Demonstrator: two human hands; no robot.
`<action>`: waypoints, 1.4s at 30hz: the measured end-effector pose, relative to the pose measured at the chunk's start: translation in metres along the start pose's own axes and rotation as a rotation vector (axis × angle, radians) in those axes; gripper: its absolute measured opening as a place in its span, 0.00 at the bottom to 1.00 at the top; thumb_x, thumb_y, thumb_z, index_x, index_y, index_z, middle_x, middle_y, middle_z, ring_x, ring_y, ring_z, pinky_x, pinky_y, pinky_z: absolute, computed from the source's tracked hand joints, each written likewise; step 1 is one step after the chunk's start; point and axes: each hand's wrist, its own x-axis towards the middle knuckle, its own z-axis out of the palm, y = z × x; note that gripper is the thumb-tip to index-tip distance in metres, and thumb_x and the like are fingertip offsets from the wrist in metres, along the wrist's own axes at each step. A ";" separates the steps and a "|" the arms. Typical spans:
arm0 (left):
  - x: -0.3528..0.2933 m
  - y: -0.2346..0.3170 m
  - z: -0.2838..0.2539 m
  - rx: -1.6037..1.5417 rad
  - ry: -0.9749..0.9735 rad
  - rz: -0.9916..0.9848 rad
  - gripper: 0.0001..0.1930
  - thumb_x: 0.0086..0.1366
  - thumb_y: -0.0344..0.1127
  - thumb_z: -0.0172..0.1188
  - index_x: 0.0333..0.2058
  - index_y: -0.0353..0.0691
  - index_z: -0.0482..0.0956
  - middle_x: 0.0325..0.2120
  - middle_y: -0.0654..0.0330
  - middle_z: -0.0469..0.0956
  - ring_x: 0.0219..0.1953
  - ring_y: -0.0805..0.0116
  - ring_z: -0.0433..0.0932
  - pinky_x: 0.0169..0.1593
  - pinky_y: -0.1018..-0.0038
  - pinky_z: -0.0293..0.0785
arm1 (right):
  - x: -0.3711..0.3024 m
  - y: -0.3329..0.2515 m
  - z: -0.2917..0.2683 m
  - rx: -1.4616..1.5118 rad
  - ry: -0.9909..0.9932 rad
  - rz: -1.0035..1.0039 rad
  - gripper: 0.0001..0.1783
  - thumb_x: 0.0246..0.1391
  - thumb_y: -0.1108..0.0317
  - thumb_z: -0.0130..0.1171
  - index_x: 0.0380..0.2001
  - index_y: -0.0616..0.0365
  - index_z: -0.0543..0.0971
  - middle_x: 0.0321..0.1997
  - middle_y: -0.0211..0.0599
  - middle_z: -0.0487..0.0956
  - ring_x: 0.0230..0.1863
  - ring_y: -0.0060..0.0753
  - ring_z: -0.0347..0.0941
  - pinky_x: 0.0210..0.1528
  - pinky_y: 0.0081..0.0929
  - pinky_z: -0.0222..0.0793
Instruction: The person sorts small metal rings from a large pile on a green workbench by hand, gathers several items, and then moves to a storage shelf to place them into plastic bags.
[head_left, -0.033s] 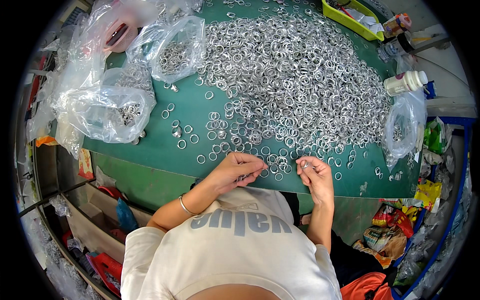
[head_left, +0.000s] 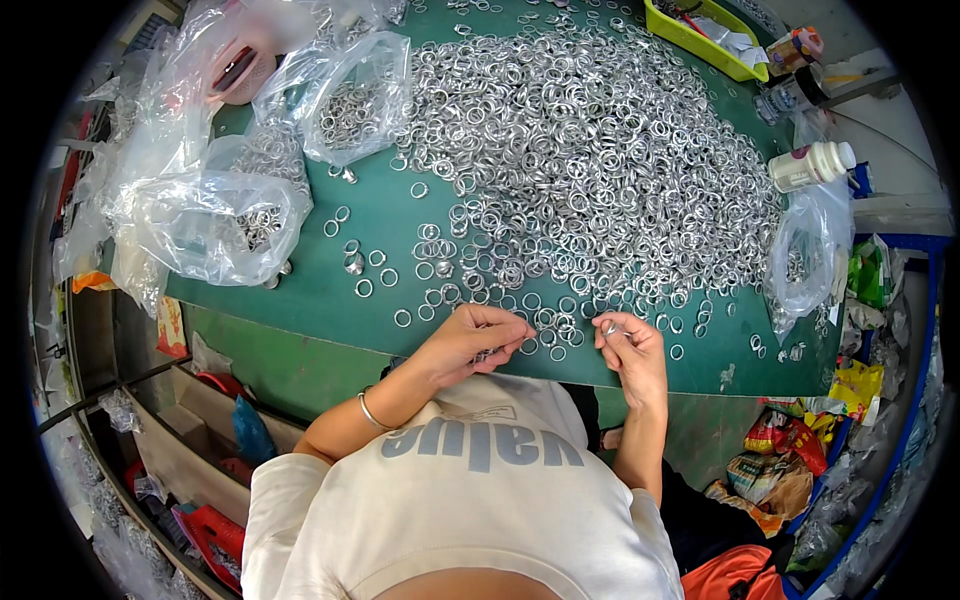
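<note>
A broad heap of silver rings (head_left: 590, 150) covers the middle and right of the green table (head_left: 260, 310), with looser rings trailing toward me. My left hand (head_left: 478, 340) is closed at the near edge, its fingertips pinched together. Some silver rings (head_left: 485, 354) show under its curled fingers; how many is hidden. To its right, my right hand (head_left: 633, 352) pinches one silver ring (head_left: 611, 329) between thumb and fingers. Several loose rings (head_left: 556, 330) lie on the table between the two hands.
Clear plastic bags holding rings (head_left: 225, 225) stand at the left, near a pink basket (head_left: 243, 75). Another clear bag (head_left: 805, 250) hangs by the right edge below a white bottle (head_left: 812, 166). A yellow-green tray (head_left: 705, 38) sits far right. Drawers (head_left: 190, 420) flank me at left.
</note>
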 end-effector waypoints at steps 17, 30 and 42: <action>0.021 -0.013 0.021 1.483 0.278 0.814 0.08 0.54 0.32 0.57 0.34 0.41 0.77 0.22 0.59 0.71 0.20 0.58 0.74 0.23 0.67 0.69 | -0.001 0.009 0.029 -1.024 0.404 -0.478 0.05 0.44 0.71 0.59 0.19 0.60 0.75 0.15 0.38 0.71 0.14 0.36 0.67 0.18 0.29 0.60; 0.024 -0.016 0.021 1.536 0.337 0.837 0.05 0.52 0.30 0.56 0.30 0.41 0.74 0.22 0.58 0.69 0.21 0.57 0.74 0.22 0.65 0.69 | 0.002 0.014 0.019 -0.812 0.212 -0.293 0.05 0.44 0.72 0.59 0.23 0.59 0.73 0.12 0.27 0.66 0.12 0.20 0.59 0.15 0.20 0.53; 0.032 -0.015 0.020 1.751 0.168 0.770 0.07 0.49 0.31 0.56 0.30 0.42 0.74 0.22 0.59 0.69 0.20 0.60 0.74 0.20 0.67 0.69 | -0.001 0.004 0.025 -0.940 0.056 -0.406 0.06 0.42 0.71 0.61 0.26 0.58 0.74 0.17 0.30 0.67 0.15 0.30 0.64 0.18 0.24 0.59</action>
